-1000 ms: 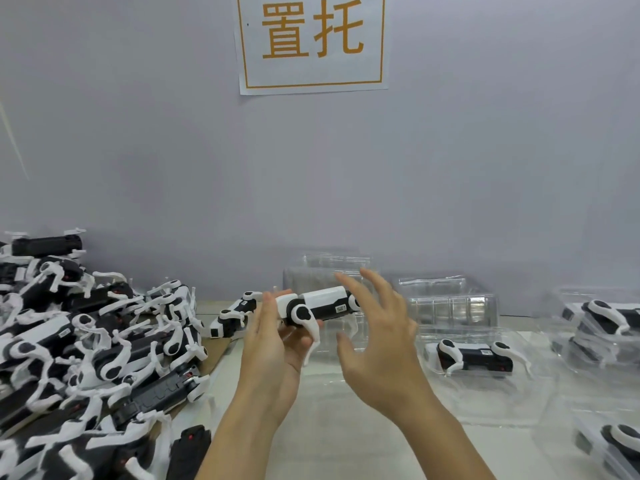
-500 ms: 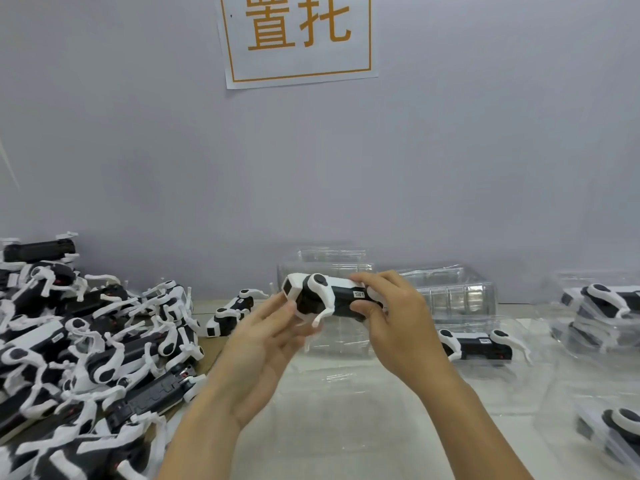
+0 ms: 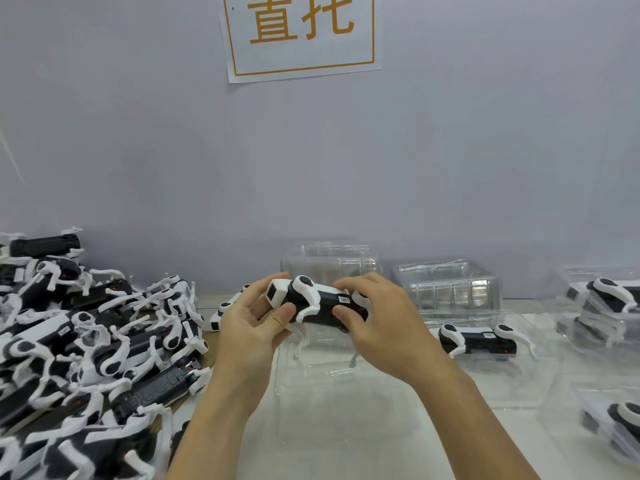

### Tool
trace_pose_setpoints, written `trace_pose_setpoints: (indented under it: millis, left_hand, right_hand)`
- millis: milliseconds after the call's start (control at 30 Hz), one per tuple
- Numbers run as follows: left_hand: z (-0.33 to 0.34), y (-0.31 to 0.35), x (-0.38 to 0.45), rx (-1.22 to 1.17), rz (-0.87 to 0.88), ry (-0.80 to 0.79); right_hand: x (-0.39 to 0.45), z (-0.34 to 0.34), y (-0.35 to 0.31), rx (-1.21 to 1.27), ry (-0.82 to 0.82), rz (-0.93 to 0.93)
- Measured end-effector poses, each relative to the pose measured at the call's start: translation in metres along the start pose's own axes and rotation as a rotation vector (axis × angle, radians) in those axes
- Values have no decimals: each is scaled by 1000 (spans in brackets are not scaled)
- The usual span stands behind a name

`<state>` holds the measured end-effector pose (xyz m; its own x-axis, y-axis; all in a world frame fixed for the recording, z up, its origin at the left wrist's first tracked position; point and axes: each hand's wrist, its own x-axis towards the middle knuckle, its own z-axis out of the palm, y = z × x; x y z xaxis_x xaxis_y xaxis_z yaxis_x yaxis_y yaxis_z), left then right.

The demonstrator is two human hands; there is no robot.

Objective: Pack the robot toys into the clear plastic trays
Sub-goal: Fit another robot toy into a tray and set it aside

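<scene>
Robot toys lie heaped at my far left [image 3: 86, 341], black bodies and white legs in a tangle. Moving right, my left hand [image 3: 249, 327] curls round the head end of one robot toy [image 3: 318, 303], thumb on the near side, fingers behind. That toy is held in the air, its long axis running left to right, level, legs hanging down. My right hand [image 3: 381, 327] pinches its tail end, thumb in front and fingertips over the top. Directly below and just nearer me sits a clear plastic tray [image 3: 346, 393], apparently unfilled, though glare makes its cavity hard to read. So I judge the toy only needs lowering straight down, axis unchanged. Further right, another toy [image 3: 478, 341] already rests in its tray, lying the same way.
</scene>
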<state>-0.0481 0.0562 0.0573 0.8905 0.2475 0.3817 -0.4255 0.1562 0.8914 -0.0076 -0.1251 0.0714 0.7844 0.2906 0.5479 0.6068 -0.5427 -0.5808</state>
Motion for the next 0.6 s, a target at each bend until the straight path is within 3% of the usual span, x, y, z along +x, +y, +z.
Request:
trace_pose_setpoints:
  millis: [67, 200, 300, 400, 500, 600]
  left_hand:
    - [3, -2, -1, 47, 16, -25]
    - [7, -4, -2, 90, 19, -84]
    - [6, -4, -1, 49, 4, -59]
    - [1, -8, 4, 119, -26, 64]
    - [-4, -24, 7, 360, -119, 177]
    - [-4, -45, 7, 465, -331, 129]
  right_hand:
    - [-1, 1, -5, -49, -43, -56]
    - [-2, 4, -11, 112, -118, -100]
    - [-2, 6, -8, 132, -53, -70]
    - [0, 6, -1, 18, 30, -11]
    - [-1, 2, 6, -160, 115, 33]
    - [-2, -2, 10, -283, 149, 60]
